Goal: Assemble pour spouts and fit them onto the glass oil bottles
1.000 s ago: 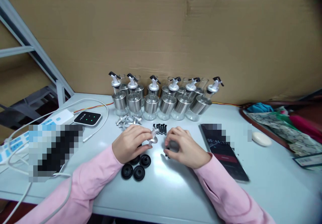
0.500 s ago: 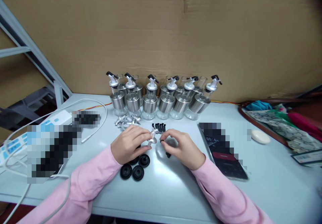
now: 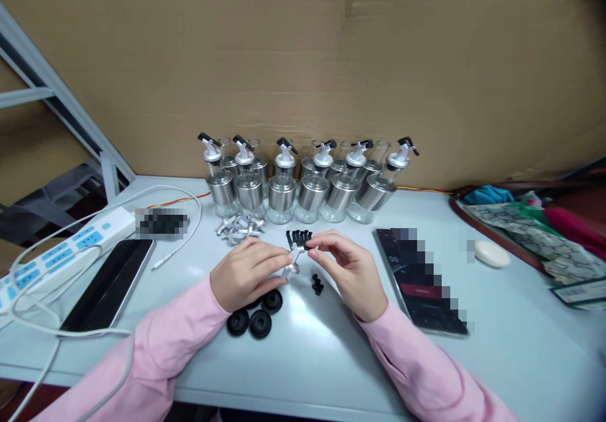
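My left hand (image 3: 250, 270) pinches a silver pour spout (image 3: 293, 263) between thumb and fingers, its narrow end tilted up to the right. My right hand (image 3: 348, 273) is closed in a pinch at that end, on a small black piece (image 3: 307, 247) that is mostly hidden by the fingertips. Just behind the fingers lies a row of black levers (image 3: 298, 237). Several tiny black parts (image 3: 317, 284) are heaped below my right fingers. Black round caps (image 3: 260, 324) lie below my left hand. Loose silver spouts (image 3: 240, 227) are piled behind it.
Glass bottles with steel sleeves (image 3: 282, 193) stand in rows at the back, the front ones topped with spouts. A phone (image 3: 426, 308) lies right, beside a white oval object (image 3: 492, 254). Left are a power strip (image 3: 71, 251), a dark phone (image 3: 111, 289) and white cables (image 3: 35, 330).
My right hand has moved up and slightly left, bringing the small black piece to the spout's end. My left hand has shifted slightly right with the spout. The tiny black parts are now uncovered.
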A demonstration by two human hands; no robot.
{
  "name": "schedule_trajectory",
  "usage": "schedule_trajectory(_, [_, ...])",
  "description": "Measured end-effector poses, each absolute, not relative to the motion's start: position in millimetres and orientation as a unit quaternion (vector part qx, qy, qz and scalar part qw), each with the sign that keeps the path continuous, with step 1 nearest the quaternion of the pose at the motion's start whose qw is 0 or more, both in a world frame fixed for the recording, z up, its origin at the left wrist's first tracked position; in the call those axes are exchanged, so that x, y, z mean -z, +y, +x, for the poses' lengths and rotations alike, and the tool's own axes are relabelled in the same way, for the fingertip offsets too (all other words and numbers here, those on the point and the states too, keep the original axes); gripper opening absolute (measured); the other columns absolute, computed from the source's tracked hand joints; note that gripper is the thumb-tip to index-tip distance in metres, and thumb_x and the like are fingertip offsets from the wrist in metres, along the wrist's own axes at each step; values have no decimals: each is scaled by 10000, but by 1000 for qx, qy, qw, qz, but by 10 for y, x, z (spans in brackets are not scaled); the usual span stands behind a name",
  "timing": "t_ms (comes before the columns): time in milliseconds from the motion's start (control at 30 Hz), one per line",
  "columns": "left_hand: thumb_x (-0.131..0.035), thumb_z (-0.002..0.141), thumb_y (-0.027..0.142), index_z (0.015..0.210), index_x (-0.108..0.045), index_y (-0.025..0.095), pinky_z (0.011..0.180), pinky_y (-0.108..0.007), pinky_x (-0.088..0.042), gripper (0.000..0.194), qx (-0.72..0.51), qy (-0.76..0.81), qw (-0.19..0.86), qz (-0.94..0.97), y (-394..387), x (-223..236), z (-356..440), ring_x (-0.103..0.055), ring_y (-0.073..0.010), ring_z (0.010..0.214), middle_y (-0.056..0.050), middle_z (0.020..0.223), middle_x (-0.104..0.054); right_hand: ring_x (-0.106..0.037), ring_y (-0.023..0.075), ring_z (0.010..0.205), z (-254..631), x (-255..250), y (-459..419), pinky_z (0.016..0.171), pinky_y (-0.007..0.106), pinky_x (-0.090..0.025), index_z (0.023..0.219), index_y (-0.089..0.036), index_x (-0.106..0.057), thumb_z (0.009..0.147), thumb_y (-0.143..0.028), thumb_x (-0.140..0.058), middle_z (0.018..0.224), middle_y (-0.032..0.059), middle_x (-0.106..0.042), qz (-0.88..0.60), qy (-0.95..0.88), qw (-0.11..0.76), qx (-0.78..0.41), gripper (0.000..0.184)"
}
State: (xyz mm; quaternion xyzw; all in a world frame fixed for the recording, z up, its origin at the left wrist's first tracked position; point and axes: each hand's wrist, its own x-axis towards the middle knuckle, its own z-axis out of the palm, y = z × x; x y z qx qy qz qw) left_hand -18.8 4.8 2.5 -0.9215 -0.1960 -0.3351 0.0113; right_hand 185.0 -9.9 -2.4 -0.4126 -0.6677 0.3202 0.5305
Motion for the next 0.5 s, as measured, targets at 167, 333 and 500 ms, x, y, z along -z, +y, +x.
schedule_trajectory(167, [-487, 888, 241, 1090, -492, 142, 729, -308, -450, 225, 332, -194, 18, -923, 54, -20, -202, -633, -178, 852, -113, 983, -670, -583, 163, 706, 1842, 32, -111, 692, 325, -494, 828, -201, -651, 726, -210, -673, 809, 38, -655, -417, -650, 547, -323, 105])
schedule_trajectory(333, [-472, 893, 239, 1095, -491, 147, 733, -304, -444, 222, 331, -189, 21, -924, 55, -28, -201, -633, -175, 861, -118, 994, -671, -596, 175, 713, 1834, 26, -125, 696, 340, -502, 840, -200, -641, 709, -197, -681, 816, 42, -678, -429, -640, 559, -304, 137])
schedule_trajectory(500, [-471, 897, 240, 1097, -492, 147, 731, -307, -439, 222, 326, -190, 23, -926, 42, -33, -197, -637, -174, 837, -114, 1003, -673, -604, 187, 752, 1837, 4, -149, 699, 346, -488, 834, -217, -637, 742, -145, -641, 805, 36, -674, -413, -666, 570, -249, 117])
